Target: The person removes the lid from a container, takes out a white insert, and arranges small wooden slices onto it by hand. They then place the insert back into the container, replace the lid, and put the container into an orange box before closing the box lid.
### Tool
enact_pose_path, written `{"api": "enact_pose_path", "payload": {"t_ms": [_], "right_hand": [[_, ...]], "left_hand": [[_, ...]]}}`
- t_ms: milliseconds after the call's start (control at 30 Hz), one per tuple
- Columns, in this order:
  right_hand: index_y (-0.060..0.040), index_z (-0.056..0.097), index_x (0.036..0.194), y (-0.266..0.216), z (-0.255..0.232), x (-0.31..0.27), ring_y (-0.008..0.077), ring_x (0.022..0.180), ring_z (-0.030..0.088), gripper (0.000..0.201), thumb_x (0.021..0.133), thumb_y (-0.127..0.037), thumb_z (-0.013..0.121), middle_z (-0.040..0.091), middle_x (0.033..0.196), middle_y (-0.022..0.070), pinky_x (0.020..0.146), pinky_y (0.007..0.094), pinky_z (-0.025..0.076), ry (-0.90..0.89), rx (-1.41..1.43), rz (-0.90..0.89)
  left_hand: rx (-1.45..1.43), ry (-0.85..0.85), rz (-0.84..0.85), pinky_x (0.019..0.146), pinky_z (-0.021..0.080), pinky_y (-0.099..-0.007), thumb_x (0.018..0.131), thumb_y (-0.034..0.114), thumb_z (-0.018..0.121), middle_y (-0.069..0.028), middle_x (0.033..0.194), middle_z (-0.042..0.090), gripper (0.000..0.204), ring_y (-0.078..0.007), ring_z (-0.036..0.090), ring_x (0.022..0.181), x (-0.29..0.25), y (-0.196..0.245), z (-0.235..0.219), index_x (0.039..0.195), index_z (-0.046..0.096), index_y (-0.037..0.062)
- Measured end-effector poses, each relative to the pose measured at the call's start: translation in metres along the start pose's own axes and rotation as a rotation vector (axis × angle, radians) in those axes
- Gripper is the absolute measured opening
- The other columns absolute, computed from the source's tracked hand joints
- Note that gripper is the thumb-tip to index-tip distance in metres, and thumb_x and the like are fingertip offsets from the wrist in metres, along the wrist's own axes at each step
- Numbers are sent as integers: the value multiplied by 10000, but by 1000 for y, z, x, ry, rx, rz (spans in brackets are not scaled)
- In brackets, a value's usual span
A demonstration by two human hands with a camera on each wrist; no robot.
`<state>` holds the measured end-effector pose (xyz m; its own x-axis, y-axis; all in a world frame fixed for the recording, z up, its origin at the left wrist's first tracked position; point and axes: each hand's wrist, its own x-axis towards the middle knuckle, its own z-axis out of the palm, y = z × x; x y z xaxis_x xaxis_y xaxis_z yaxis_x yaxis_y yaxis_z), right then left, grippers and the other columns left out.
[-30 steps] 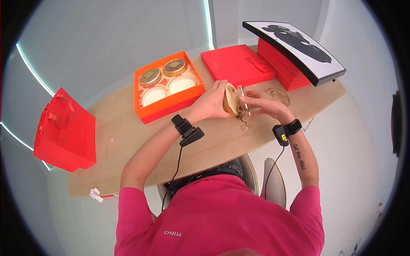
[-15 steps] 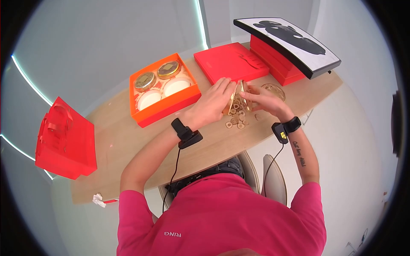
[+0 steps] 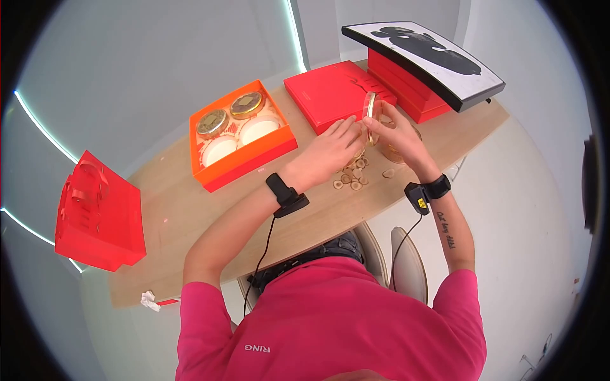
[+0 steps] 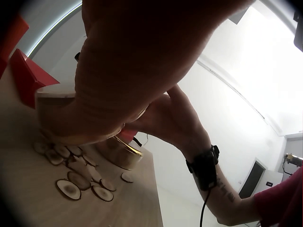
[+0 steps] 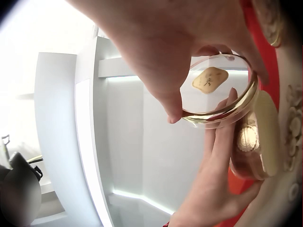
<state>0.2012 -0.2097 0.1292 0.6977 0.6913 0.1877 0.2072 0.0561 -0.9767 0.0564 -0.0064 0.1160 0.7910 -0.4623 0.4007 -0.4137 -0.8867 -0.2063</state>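
Observation:
My left hand [image 3: 330,152] grips a clear round container [image 4: 52,116] held low on its side over the table, mostly hidden by the palm in the head view. Its pale edge shows in the right wrist view. My right hand [image 3: 400,134] pinches a clear round lid [image 5: 222,101] by its gold rim, standing on edge above the container. A diamond-shaped label [image 5: 210,79] sits on the lid. Several round, pale slices with dark rims [image 3: 351,176] lie in a loose heap below the left hand. One slice [image 3: 389,173] rests apart, to the right.
Another gold-rimmed container [image 4: 125,156] stands behind the right hand. An orange box [image 3: 248,162] at left holds two gold-lidded tins and two round white recesses. Behind are a flat red box [image 3: 318,92] and a red box under a black-and-white panel [image 3: 432,60]. A red bag [image 3: 101,216] stands far left.
Slices that were few beside the hands a second ago now form a heap on the table. My right hand has lifted the lid up and away from the container in my left hand.

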Motion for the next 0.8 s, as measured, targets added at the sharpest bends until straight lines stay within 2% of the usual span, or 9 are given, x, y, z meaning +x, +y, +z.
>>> {"api": "enact_pose_path", "payload": {"t_ms": [33,133,233,433,633,800], "right_hand": [[142,299,1741,-4,1,-3,249,1372,682,1193,962,-496,939,644,1544,270,1086,348,565,22,16,-7],[132,318,1738,-1,-4,-1,246,1344,705,1156,966,-461,942,671,1509,261,1084,346,568,89,10,-95],[120,336,1736,-10,-10,-3,243,1334,715,1123,971,-435,941,681,1502,248,1084,349,575,123,-32,-136],[113,360,1726,-17,-14,-7,240,1336,716,1082,973,-400,942,685,1505,234,1092,363,582,170,-1,-183],[104,371,1725,-27,-17,-14,244,1365,705,1057,976,-376,941,675,1529,221,1110,371,578,147,5,-152],[98,373,1727,-27,-17,-14,265,1429,676,1045,981,-368,938,655,1563,222,1152,381,558,160,10,-168]], "left_hand": [[2,41,6,1348,410,-546,860,-72,730,-281,1651,523,693,-453,439,1622,2,1,1,1532,564,-62],[67,24,61,1346,414,-537,894,-34,708,-272,1642,543,649,-424,473,1605,8,2,-2,1522,555,-92],[188,52,82,1342,419,-535,917,24,695,-252,1611,572,591,-418,494,1593,12,6,-4,1494,592,-50],[100,65,141,1334,434,-559,923,90,700,-196,1553,616,436,-401,512,1592,22,4,0,1356,702,41],[172,50,142,1341,439,-581,927,129,721,-171,1535,633,386,-408,491,1619,27,13,3,1304,753,55],[229,25,159,1333,447,-582,940,137,720,-170,1535,637,412,-404,508,1605,32,16,-3,1346,745,69]]}}
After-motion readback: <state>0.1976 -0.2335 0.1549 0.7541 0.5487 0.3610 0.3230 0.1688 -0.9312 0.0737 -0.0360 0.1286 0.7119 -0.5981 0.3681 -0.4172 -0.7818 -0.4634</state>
